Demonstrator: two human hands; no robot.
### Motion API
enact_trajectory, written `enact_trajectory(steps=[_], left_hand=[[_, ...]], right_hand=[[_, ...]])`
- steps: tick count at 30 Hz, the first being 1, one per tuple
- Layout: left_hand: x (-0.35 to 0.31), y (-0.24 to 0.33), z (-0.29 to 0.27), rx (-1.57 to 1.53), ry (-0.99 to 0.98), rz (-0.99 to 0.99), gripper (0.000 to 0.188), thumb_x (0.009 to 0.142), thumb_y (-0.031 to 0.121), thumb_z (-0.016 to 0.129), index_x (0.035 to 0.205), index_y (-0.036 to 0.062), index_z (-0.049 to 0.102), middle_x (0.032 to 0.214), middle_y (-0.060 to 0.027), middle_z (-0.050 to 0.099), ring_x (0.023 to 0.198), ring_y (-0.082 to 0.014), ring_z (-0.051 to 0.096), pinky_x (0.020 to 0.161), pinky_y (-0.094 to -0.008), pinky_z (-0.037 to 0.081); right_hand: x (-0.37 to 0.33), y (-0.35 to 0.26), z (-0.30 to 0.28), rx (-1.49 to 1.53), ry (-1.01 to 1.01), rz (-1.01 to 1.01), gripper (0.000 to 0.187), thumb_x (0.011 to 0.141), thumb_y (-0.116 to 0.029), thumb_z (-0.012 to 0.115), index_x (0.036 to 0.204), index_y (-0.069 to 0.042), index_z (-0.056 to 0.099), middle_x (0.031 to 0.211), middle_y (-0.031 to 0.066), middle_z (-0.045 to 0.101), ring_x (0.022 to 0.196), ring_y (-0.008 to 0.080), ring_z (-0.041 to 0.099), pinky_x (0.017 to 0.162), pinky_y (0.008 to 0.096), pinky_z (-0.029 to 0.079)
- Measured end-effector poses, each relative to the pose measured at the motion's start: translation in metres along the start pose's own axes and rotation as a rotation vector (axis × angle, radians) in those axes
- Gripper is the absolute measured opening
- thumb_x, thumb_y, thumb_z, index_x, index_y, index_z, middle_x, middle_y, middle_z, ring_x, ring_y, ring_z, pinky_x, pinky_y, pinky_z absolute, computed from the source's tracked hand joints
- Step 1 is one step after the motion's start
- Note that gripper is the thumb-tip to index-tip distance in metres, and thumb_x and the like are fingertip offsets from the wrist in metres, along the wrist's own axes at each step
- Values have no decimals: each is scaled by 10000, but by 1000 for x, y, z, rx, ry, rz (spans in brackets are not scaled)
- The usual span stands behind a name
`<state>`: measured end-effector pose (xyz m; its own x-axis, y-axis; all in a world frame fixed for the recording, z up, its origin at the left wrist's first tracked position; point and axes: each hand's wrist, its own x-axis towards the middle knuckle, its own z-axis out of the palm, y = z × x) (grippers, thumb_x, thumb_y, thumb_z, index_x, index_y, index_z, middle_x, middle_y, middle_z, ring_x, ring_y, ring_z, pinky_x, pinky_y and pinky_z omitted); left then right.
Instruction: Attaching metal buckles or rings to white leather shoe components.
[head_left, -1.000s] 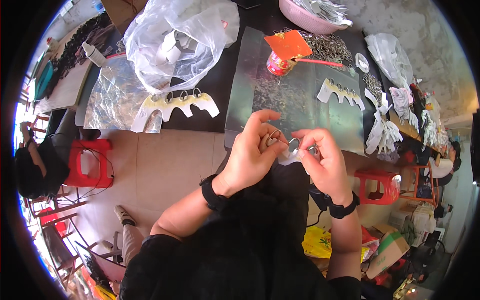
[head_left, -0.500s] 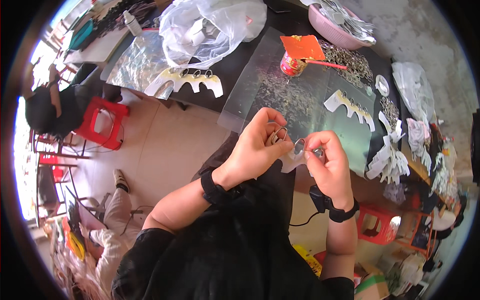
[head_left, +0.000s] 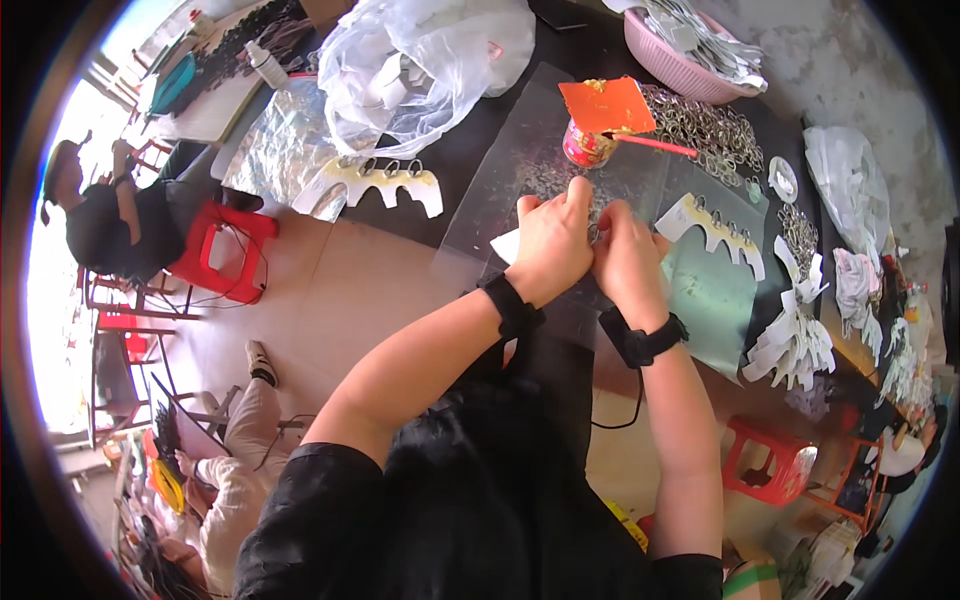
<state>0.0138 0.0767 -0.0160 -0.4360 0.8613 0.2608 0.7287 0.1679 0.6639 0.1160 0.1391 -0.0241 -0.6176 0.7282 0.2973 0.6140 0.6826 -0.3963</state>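
Observation:
Over the near edge of the table, my left hand (head_left: 552,245) and my right hand (head_left: 630,262) are close together with fingers curled inward. Both are closed on one white piece (head_left: 507,246); its corner sticks out left of my left hand, and my fingers hide most of it. Just beyond my hands stands a red tin (head_left: 588,146) with an orange card (head_left: 606,105) and a red stick (head_left: 655,145) on top. To the right lies a white scalloped strip (head_left: 710,230) with metal rings and yellowish glue along its edge. A similar strip (head_left: 385,185) lies at the left.
Loose metal rings (head_left: 705,125) are heaped behind the tin, near a pink basket (head_left: 680,72) of white pieces. More white strips (head_left: 795,335) pile up at right. A plastic bag (head_left: 430,70) sits far left. Red stools (head_left: 225,255) and two other people (head_left: 120,220) are around the table.
Both hands have moved away from me, up toward the tin, and turned so their backs show. The rings visible on the held piece earlier are now hidden by my fingers.

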Motion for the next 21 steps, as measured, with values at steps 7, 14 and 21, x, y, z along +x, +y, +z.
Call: enact_trajectory(steps=[7,14,21], left_hand=[[-1,-16,8,-40,60,50,320,682,6,608,960,90,475,727,-62,585,816,-279,576,827,-409,328],[6,-21,2,2,30,-96,521,587,64,732,1056,156,524,1143,-98,419,1108,-326,400,921,-447,306],[4,-25,4,19,98,-69,559,575,88,750,1079,138,511,1153,-111,407,1121,-332,391,942,-457,299]], right_hand=[[1,0,6,-24,41,25,315,596,-28,662,855,-132,515,721,2,563,804,269,534,764,409,286],[4,-4,-4,-48,198,-99,370,578,18,673,880,-142,532,748,-10,565,832,246,522,810,406,293],[-2,-3,-3,-36,132,-229,241,696,34,617,884,-98,545,751,28,589,791,216,559,770,354,342]])
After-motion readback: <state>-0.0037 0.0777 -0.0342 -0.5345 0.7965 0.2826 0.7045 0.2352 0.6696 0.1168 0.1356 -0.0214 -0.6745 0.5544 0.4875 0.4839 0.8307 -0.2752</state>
